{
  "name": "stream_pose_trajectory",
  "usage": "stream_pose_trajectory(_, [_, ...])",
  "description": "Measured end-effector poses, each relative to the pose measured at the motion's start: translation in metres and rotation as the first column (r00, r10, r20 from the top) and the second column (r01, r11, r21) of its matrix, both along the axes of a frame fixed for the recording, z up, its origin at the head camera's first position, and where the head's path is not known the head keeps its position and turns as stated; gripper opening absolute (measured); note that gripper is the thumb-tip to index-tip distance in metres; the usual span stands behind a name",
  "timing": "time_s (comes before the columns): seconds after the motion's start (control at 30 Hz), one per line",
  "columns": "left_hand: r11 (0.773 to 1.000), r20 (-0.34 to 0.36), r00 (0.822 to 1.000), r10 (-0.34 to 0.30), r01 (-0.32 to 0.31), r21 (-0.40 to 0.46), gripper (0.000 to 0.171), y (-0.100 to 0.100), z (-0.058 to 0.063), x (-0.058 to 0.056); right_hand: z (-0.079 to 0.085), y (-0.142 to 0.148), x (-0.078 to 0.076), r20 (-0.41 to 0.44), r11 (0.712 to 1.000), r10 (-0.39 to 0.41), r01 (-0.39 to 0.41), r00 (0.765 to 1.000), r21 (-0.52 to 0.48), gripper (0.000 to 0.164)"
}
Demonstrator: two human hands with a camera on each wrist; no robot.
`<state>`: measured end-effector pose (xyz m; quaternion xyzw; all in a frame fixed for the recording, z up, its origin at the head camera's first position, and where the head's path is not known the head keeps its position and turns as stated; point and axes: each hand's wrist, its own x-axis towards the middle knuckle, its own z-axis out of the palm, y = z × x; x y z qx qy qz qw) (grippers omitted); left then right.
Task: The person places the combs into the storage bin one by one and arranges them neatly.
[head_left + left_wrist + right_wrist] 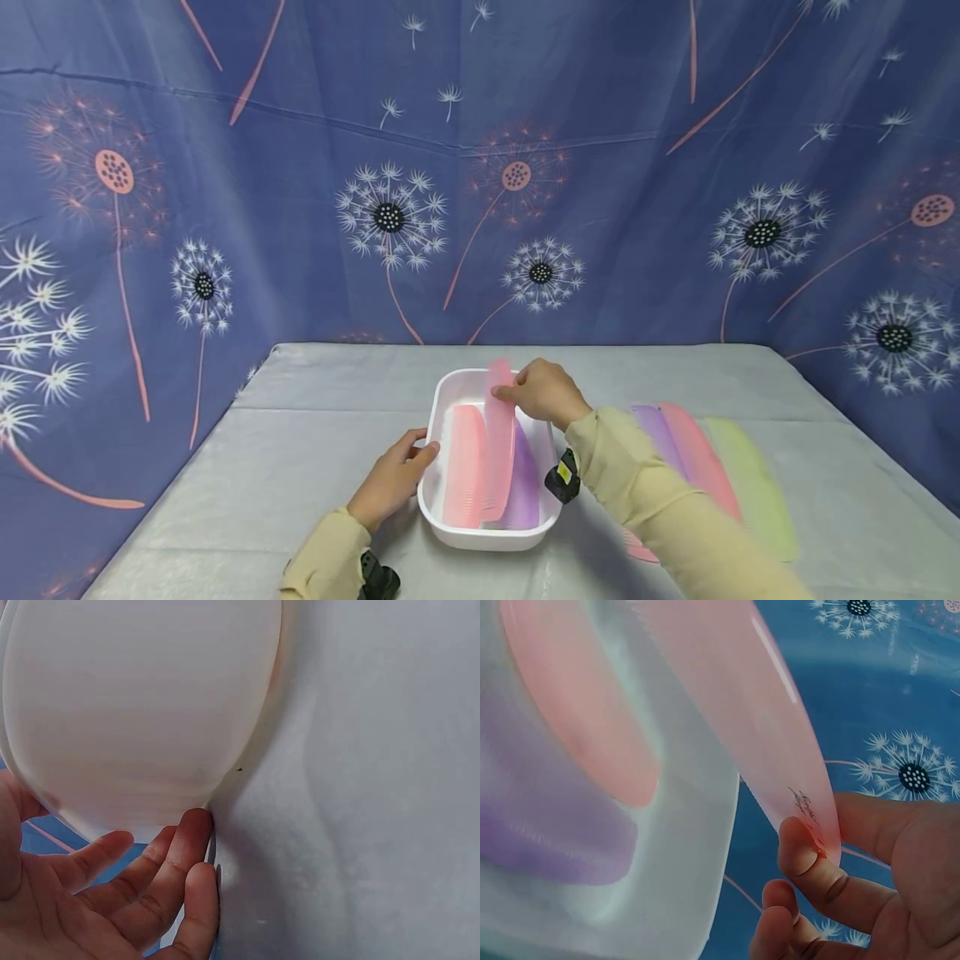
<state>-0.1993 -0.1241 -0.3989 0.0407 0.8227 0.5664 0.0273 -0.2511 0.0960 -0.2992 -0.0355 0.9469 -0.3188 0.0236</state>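
Note:
My right hand pinches one end of a translucent pink comb between thumb and fingers. This comb slants up over a white plastic tub, its toothed lower end inside the tub's outline in the head view. Dark printed marks show near the gripped end in the right wrist view. Inside the tub lie a second pink comb on the left and a purple comb on the right, partly covered by the raised one. My left hand holds the tub's left side, thumb at the rim and fingers against the outer wall.
Right of the tub, a purple comb, a pink comb and a light green comb lie side by side on the grey-covered table, partly hidden by my right sleeve. A blue dandelion-print cloth hangs behind the table.

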Motion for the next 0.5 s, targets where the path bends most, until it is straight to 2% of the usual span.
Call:
stream_pose_trajectory(0.27, [1.0, -0.014, 1.0, -0.007, 0.007, -0.001, 0.044, -0.002, 0.001, -0.001, -0.011, -0.011, -0.007, -0.023, 0.999, 0.026, -0.027, 0.999, -0.033, 0.054])
stream_pose_trajectory(0.5, [1.0, -0.015, 1.0, 0.0, 0.0, -0.013, 0.043, -0.002, 0.001, -0.002, -0.02, -0.02, -0.013, 0.016, 0.998, 0.03, -0.029, 0.999, -0.063, 0.037])
